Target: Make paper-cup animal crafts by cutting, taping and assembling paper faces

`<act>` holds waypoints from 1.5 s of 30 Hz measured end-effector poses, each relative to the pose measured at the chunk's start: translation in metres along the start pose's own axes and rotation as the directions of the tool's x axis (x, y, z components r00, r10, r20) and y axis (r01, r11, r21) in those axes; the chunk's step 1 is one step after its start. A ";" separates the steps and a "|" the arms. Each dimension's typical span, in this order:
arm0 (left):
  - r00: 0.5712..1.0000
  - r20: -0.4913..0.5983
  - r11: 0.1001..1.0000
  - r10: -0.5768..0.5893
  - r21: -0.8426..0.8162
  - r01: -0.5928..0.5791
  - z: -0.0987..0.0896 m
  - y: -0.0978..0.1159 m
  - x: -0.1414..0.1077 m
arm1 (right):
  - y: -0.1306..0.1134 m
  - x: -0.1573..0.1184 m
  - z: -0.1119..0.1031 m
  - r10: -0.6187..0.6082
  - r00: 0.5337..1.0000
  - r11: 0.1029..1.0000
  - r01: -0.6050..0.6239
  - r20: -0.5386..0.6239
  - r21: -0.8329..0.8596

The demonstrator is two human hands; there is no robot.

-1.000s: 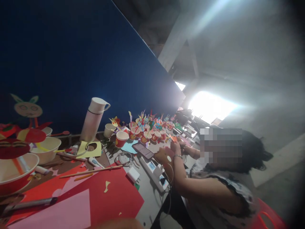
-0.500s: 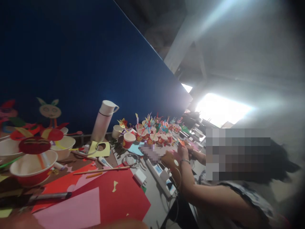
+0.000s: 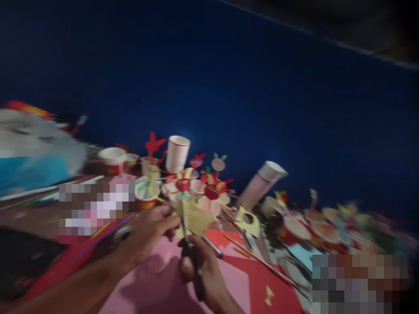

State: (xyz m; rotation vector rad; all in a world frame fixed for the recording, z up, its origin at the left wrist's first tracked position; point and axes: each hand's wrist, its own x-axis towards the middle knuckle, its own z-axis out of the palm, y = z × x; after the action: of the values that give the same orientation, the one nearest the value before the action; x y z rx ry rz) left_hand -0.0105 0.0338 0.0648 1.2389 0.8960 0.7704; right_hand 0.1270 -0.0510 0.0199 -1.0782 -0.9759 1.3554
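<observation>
My left hand [image 3: 149, 231] pinches the left edge of a piece of yellow paper [image 3: 198, 218]. Dark-handled scissors [image 3: 194, 267] are gripped in my right hand [image 3: 204, 266], their blades pointing up against the yellow paper. Both hands hover over pink paper [image 3: 157, 283], which lies on a red sheet [image 3: 276, 279]. Beyond the hands stand paper cups with red and yellow cut-paper figures [image 3: 212, 192]. Motion blurs the view somewhat, and the blades' exact opening is unclear.
A stack of white cups [image 3: 177, 155] stands at the back, with a tilted-looking thermos [image 3: 262, 185] to its right. Yellow paper with a hole [image 3: 248, 221] and a thin stick [image 3: 262, 258] lie nearby. A plastic bag [image 3: 39, 152] sits at far left; more cups line the right.
The view has swung left, away from the other person. Both my hands are now in full view with the scissors and yellow paper; before, only blurred skin showed at the bottom edge.
</observation>
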 end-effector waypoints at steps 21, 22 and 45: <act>0.999 0.019 0.998 -0.025 -0.058 0.026 0.000 0.010 -0.001 | 0.000 -0.010 0.004 -0.140 0.990 0.980 0.142 0.025 -0.139; 0.999 0.021 0.997 -0.031 -0.064 0.032 0.000 0.010 -0.001 | 0.001 -0.010 0.004 -0.136 0.990 0.980 0.138 0.023 -0.143; 0.995 0.063 0.994 -0.073 -0.080 0.078 -0.007 0.017 0.001 | -0.007 -0.014 0.006 -0.028 0.998 0.984 0.017 -0.062 -0.175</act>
State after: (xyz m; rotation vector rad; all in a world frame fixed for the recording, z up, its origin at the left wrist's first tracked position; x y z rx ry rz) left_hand -0.0168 0.0406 0.0805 1.1437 0.8491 0.7000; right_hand 0.1232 -0.0640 0.0293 -1.2312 -1.0707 1.2264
